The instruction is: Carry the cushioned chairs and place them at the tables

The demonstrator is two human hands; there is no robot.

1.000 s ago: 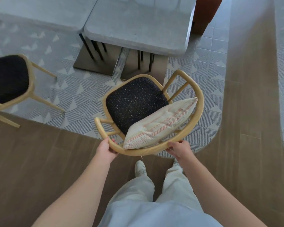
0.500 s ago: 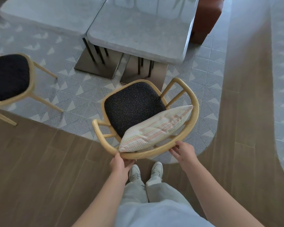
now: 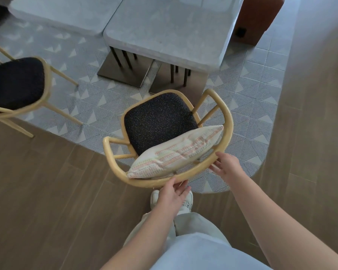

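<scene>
Head view, looking down. 1 cushioned chair (image 3: 158,121) stands on the patterned tile floor (image 3: 82,102), just in front of the near edge of the grey table (image 3: 164,36), its rear part over the boundary with the wood floor (image 3: 47,182). The seat opens toward the table; the curved backrest rail (image 3: 225,133) faces the person. The chair is turned slightly, so its front-to-back axis runs from the person's feet up and a little left of the table's near-right corner. A striped pillow (image 3: 176,152) lies against the backrest, its long axis running along the rail, lower left to upper right.

The left hand (image 3: 172,195) has loosely extended fingers touching the underside of the rail at its lowest visible point; it does not clasp. The right hand (image 3: 226,166) sits at the rail's right side, fingers spread and relaxed, at or just off the wood; contact cannot be confirmed. Neither hand holds the chair.

A 2nd chair (image 3: 18,82) stands well apart at the left edge of view.

Risks, as judged: the chair looks angled and not tucked in, so it may remain misaligned with the table edge; a push on 1 side of the rail would rotate it further; the loose pillow could slide off if the chair is jolted.
</scene>
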